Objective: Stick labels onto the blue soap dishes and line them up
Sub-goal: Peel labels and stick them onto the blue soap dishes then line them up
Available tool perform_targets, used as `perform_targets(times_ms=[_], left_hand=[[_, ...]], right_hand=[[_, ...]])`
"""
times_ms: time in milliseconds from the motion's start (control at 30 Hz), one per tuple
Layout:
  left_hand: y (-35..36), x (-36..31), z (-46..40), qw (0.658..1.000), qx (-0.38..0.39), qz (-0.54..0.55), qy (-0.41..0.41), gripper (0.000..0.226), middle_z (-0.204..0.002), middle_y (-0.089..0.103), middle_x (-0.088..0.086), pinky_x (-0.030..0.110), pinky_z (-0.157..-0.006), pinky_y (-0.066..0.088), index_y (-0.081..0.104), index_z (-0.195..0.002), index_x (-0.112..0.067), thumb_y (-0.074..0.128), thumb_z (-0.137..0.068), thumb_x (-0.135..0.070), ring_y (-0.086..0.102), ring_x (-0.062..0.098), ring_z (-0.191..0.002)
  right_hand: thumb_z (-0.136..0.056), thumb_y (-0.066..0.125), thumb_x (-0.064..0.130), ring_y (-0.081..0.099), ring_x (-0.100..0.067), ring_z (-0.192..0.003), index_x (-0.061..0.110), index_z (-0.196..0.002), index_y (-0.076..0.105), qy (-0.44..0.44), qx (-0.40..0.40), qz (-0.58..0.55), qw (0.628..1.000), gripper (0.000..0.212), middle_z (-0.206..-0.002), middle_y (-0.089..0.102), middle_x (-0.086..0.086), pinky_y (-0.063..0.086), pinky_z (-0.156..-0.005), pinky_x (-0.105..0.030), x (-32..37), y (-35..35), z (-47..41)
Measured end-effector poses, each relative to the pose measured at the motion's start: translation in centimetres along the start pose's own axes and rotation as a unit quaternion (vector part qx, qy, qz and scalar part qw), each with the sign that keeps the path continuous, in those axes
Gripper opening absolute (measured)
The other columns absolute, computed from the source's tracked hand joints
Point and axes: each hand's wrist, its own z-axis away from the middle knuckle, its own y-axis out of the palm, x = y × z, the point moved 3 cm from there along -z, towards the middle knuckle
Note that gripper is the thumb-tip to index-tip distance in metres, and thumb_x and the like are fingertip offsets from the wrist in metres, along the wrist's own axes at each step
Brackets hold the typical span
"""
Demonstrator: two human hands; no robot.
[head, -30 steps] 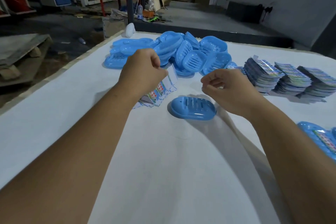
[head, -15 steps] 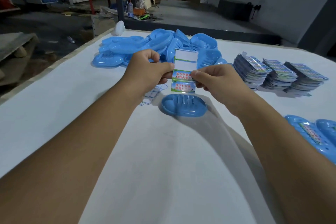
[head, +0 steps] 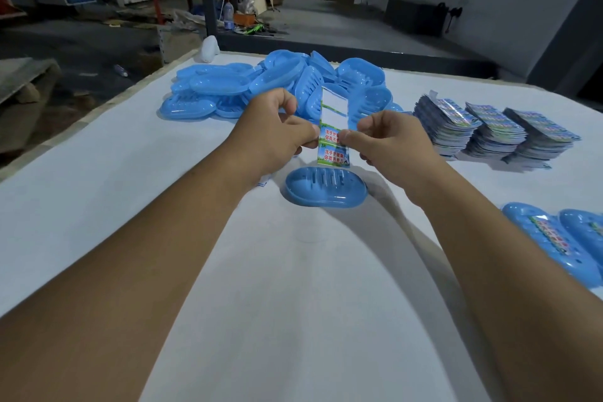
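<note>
A vertical label strip is held upright above the middle of the white-covered bench, pinched from both sides. The left hand grips the strip's left edge between thumb and curled fingers. The right hand pinches the right edge at the upper printed label, thumb tip on the face of the strip. The upper part of the strip is blank white backing; two printed labels with red characters are seen on the lower part.

Directly below the strip, one blue soap dish lies upside down on the bench, slotted base up, no label on it, touched by neither hand.

A loose heap of unlabelled blue soap dishes is piled toward the far edge of the bench. Three stacks of label sheets are set side by side toward the right edge, beyond the right hand. At the right edge, nearer, two labelled soap dishes lie side by side, partly cut off by the frame. A few loose label pieces are partly hidden under the left wrist. A small white object sits at the far left corner; what it is cannot be told.
</note>
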Motion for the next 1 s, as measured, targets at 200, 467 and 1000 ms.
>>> perform_targets(times_ms=[200,467,1000], left_hand=[[0.3,-0.2,0.2,0.999,0.002,-0.029,0.034,0.038,-0.096,0.074,0.023,0.032,-0.076,0.059,0.039,-0.082,-0.021,0.074,-0.088,-0.006,0.076,0.015,-0.078],[0.6,0.3,-0.2,0.997,0.010,-0.049,0.051,0.043,-0.087,0.075,0.019,0.051,-0.086,0.058,0.037,-0.077,-0.022,0.078,-0.084,-0.011,0.074,0.031,-0.085],[0.9,0.9,-0.4,0.995,-0.001,-0.054,0.079,0.043,-0.057,0.069,-0.011,0.013,-0.056,0.045,0.038,-0.073,-0.021,0.077,-0.084,-0.008,0.068,0.001,-0.058]], right_hand=[[-0.087,0.077,0.039,0.062,-0.004,-0.060,0.024,-0.069,0.079,-0.056,0.053,-0.010,0.997,0.024,-0.073,0.075,0.000,0.054,-0.061,-0.021,1.2,0.7,1.1],[-0.090,0.074,0.034,0.061,-0.004,-0.062,0.025,-0.076,0.081,-0.082,0.081,-0.005,0.993,0.019,-0.073,0.076,0.003,0.052,-0.061,-0.018,1.8,1.0,1.5],[-0.078,0.065,0.032,0.041,-0.011,-0.051,0.023,-0.068,0.078,-0.117,0.033,0.098,0.988,0.020,-0.062,0.064,-0.015,0.038,-0.053,-0.028,2.3,1.5,2.1]])
